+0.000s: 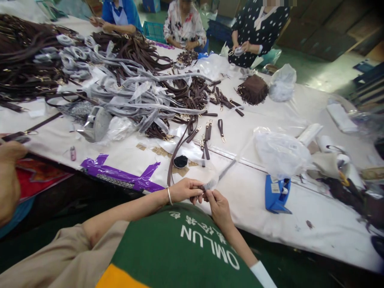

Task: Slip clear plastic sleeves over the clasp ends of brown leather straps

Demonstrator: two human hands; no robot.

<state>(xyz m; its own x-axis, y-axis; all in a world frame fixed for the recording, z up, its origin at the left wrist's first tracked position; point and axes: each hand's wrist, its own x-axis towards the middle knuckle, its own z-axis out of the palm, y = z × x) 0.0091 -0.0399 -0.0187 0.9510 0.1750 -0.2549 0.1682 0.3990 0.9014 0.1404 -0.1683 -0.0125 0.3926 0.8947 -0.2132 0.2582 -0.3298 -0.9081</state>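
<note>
And here both hands come together at the near edge of the table [303, 224], just in front of the green apron [168, 248]. The left hand [187, 191], with a pale bangle at its wrist, pinches one end of the plastic strip [213, 183]; the right hand [220, 206] closes on it too, fingertips almost meeting. The strip slants away from them across the white covering, up and to the right. A long brown strap [171, 164] curves down to the left wrist, passing beside a round black dish [180, 161]. Purple tape [120, 176] lies along the edge to the left. Beyond, it's a great heap of brown straps [129, 48] tangled with grey wrapping [132, 90], and a small strap loop [221, 128] with a gold clasp lies apart. Over to the right, a blue box [277, 196] sits just below a clear plastic bag [280, 152]. Across the table, three people are busy with their hands.
</note>
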